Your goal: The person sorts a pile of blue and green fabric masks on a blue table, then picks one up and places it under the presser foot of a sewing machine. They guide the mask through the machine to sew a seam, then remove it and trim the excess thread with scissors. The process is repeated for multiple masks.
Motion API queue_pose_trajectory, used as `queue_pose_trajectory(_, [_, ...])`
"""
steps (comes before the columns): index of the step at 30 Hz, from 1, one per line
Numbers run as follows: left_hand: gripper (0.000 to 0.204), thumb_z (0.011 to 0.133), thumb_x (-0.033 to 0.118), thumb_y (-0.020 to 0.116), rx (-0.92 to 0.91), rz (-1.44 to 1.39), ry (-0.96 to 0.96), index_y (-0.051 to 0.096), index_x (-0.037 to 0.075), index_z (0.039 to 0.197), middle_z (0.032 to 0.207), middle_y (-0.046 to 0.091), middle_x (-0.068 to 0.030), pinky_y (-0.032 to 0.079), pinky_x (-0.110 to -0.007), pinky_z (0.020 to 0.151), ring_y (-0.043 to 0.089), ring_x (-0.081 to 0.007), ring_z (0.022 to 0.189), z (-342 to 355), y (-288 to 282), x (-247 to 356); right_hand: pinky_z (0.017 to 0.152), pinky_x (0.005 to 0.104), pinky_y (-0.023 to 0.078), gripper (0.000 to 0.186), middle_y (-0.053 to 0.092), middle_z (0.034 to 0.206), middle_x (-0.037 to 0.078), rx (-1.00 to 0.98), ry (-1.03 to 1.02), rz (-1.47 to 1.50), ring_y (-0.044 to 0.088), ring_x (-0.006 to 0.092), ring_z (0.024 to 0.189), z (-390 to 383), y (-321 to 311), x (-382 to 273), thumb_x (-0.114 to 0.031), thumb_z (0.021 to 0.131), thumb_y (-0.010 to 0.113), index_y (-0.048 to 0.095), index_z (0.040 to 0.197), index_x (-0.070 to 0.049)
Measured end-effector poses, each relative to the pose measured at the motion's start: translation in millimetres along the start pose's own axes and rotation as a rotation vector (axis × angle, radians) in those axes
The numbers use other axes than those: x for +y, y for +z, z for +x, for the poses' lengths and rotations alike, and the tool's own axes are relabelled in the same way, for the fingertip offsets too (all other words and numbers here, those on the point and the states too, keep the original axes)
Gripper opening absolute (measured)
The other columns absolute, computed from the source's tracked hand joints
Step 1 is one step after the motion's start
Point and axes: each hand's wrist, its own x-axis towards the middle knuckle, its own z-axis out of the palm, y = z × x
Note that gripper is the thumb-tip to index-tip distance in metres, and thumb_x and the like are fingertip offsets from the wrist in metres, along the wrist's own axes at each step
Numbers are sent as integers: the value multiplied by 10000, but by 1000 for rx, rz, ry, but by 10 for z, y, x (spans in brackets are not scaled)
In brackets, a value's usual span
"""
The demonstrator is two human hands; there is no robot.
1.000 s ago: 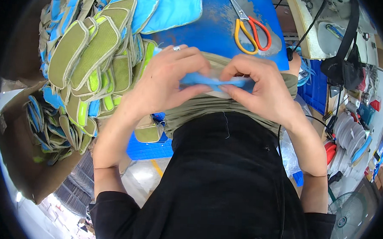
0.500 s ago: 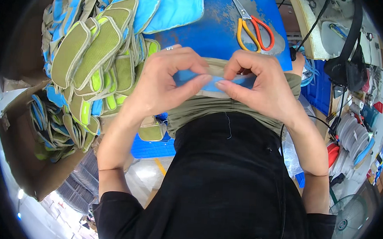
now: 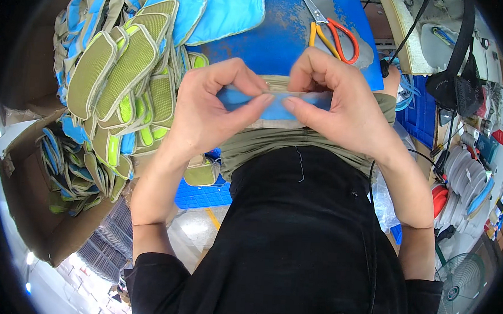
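My left hand point(image 3: 207, 107) grips the left end of a blue fabric piece point(image 3: 276, 109) with pale edging, its thumb and index finger pinched near the middle. My right hand point(image 3: 346, 110) holds the right side, thumb pressed on it and fingers curled above its top edge; some fingertips are hidden. The piece lies over my olive trousers point(image 3: 263, 138). Just beyond, scissors point(image 3: 320, 18) with orange and red handles lie on a blue worktop point(image 3: 267, 51). Left of my hands is a heap of olive mesh pads point(image 3: 89, 77) with pale binding, some showing bright green or blue.
Blue fabric panels point(image 3: 229, 16) lie at the back. A cardboard box point(image 3: 62, 238) of more pieces is at lower left. At right are a cluttered white bench point(image 3: 402, 46), black straps point(image 3: 454, 81), white reels point(image 3: 461, 172) and a fan point(image 3: 453, 295).
My right hand's fingers have risen higher over the piece and the left hand's fingers have shifted a little. The blue piece, earlier bunched, now shows a broader, flatter face.
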Motion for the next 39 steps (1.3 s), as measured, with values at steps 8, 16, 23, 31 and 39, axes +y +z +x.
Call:
queue_pose_trajectory(8, [127,825,1,809,-14,6,8,685,7,800,813,749,-66,552,-271,738,718,-127,774,15,-20,35,693,368,528,221,744,840,140,-161,60,-60,718,249,775,34,-123,-30,-203,919,764,749,985,7])
queue_pose_trajectory(16, [178,828,-44,824,-66,-38,15,660,26,835,904,716,-65,525,-272,793,669,-120,863,-2,-87,73,653,357,487,187,696,786,114,-212,77,-74,652,212,720,68,-130,-132,-174,924,761,716,920,7])
queue_pose_trajectory(23, [251,800,7,888,-91,-270,67,704,51,966,981,711,-26,533,-280,853,691,-124,946,-92,-306,163,619,305,417,112,590,771,69,-242,-51,-150,554,167,686,-13,-84,-602,-40,881,773,670,857,-4])
queue_pose_trajectory(31, [271,855,63,840,587,761,204,753,73,1112,1113,762,-72,546,-355,903,710,-208,1045,-334,-1549,-183,602,362,456,101,617,804,116,-263,-170,-324,621,279,689,-15,10,-646,17,846,779,722,916,-28])
queue_pose_trajectory(39, [383,964,215,750,516,937,-210,687,54,1305,1233,755,-70,532,-363,924,692,-179,1112,-487,-3304,-385,587,386,495,138,580,848,59,-409,-330,-464,647,268,704,-135,198,-607,-65,862,779,720,979,-109])
